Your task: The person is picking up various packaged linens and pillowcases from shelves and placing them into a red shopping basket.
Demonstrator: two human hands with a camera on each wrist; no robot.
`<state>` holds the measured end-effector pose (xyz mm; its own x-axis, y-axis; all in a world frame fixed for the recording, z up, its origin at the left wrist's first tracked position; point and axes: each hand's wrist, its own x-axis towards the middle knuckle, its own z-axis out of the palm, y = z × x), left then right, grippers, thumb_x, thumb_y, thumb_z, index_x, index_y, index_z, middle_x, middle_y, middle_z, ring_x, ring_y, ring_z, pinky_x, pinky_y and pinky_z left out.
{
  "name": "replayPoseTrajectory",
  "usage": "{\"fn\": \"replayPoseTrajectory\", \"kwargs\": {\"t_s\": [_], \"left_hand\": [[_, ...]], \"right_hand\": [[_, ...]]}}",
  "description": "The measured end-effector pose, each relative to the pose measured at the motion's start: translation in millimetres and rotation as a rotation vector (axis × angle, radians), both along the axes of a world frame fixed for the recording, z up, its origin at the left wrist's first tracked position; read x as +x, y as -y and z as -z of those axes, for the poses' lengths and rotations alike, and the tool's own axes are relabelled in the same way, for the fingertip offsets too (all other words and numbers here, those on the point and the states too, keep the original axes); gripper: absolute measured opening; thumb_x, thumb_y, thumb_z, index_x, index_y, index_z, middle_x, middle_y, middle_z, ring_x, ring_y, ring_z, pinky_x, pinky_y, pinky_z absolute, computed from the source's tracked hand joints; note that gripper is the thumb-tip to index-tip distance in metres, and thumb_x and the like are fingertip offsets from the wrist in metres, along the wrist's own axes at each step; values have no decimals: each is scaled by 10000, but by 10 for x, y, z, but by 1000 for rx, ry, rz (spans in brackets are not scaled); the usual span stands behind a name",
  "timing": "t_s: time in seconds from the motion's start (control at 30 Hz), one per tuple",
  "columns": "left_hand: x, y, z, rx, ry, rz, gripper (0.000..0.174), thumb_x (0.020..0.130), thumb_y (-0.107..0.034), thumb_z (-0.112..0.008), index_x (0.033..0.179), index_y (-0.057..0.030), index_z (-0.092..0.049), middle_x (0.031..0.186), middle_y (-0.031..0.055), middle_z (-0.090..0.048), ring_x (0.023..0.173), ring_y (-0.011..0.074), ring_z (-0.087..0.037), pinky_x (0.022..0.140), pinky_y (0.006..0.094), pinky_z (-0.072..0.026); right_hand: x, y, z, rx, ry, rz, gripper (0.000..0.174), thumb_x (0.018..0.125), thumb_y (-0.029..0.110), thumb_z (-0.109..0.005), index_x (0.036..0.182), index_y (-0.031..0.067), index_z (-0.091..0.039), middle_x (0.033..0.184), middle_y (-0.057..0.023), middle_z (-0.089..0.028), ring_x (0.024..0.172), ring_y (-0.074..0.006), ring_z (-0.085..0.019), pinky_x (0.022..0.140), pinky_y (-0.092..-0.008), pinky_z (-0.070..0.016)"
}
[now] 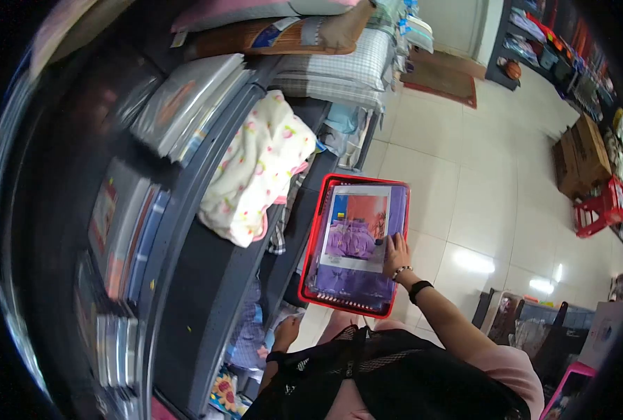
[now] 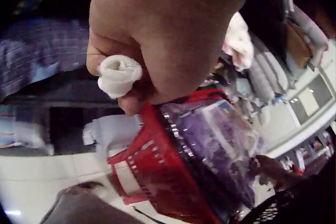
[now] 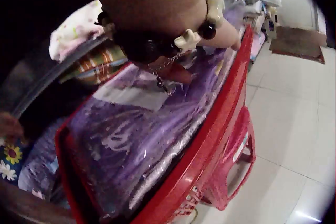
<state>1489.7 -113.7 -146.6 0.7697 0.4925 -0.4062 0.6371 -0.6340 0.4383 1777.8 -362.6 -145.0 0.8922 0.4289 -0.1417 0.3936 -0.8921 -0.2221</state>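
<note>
Red basket [image 2: 168, 187], one, in front of the person [image 1: 395, 371]. Purple bedding package [image 1: 357, 241], one, clear-wrapped, lying inside the basket, picture label [image 1: 364, 213] upward. Right hand [image 1: 397, 257], fingers extended, resting on the package's edge. Left hand [image 1: 287, 332], beside the basket, fingers curled round a small white roll [image 2: 119, 77], seemingly fabric.

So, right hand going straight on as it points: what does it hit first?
The purple pack, which the right hand seems to touch; past that, probably the basket's far rim.

Glare on floor [image 1: 479, 189]; head-cam edges dk, warped; L-wrist pic blurry.
</note>
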Motion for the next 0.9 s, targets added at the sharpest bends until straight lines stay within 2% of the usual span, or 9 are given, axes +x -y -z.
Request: {"fn": "replayPoseTrajectory", "kwargs": {"t_s": [0.1,0.13,0.2,0.4,0.43,0.47,0.6,0.8,0.9], "left_hand": [[-987,177,754,9,-132,-119,192,710,-256,-485,731,-88,-576,755,145,-583,731,310,-558,610,402,-434],[-1409,287,1109,68,-227,-62,174,690,-249,-503,718,-100,-587,748,129,-591,727,287,-568,606,383,-442],[-2224,613,1963,398,-444,390,140,650,-236,-537,692,-124,-610,733,98,-608,720,242,-588,597,346,-458],[-3069,2386,1437,-133,-480,-508,145,656,-237,-532,691,-120,-610,727,99,-607,712,242,-588,593,346,-457],[-3167,2663,1390,-159,-478,-581,146,657,-237,-531,691,-119,-610,726,99,-607,710,242,-588,592,346,-457],[-3243,2916,1358,-196,-468,-656,148,658,-237,-530,691,-118,-610,724,100,-607,708,242,-588,592,346,-457],[-3523,3790,1216,-287,-431,-917,152,663,-238,-525,691,-115,-610,719,101,-606,701,242,-589,589,345,-456],[-4565,5268,914,-350,-571,-1217,160,669,-240,-519,691,-110,-610,712,102,-605,691,242,-589,585,345,-455],[-5072,6038,745,-413,-667,-1334,164,672,-240,-516,690,-107,-610,708,103,-605,686,242,-589,583,345,-455]], "right_hand": [[-108,331,-85,357,180,35,505,603,21,-463,1105,10,-404,1175,-194,-360,1037,-331,-398,840,-392,-361],[-201,430,-93,357,195,-2,505,603,21,-463,1105,10,-404,1175,-194,-360,1037,-331,-398,840,-392,-361],[-432,634,-28,365,7,-9,509,630,10,-446,1133,21,-368,1156,-206,-364,1008,-343,-415,814,-381,-385],[-1417,1585,653,465,-369,242,525,630,15,-487,1132,-9,-334,1121,-216,-364,980,-349,-424,821,-371,-381],[-1401,1714,547,-67,-847,92,438,663,73,-479,1088,7,-398,1095,-210,-391,1031,-336,-389,826,-411,-363],[-1507,1935,711,-260,-956,-87,418,667,85,-479,1073,12,-410,1078,-203,-402,1016,-328,-400,817,-408,-368],[-1699,2579,1247,-464,-919,-371,344,683,134,-475,1012,33,-461,1012,-176,-450,956,-296,-443,780,-394,-387],[-1497,2273,1446,-615,-758,-531,266,707,207,-470,921,63,-537,912,-135,-520,866,-249,-507,725,-374,-417],[-1211,1990,2037,-608,-691,-749,251,719,244,-467,875,78,-575,862,-115,-556,821,-225,-540,697,-364,-431]]}}
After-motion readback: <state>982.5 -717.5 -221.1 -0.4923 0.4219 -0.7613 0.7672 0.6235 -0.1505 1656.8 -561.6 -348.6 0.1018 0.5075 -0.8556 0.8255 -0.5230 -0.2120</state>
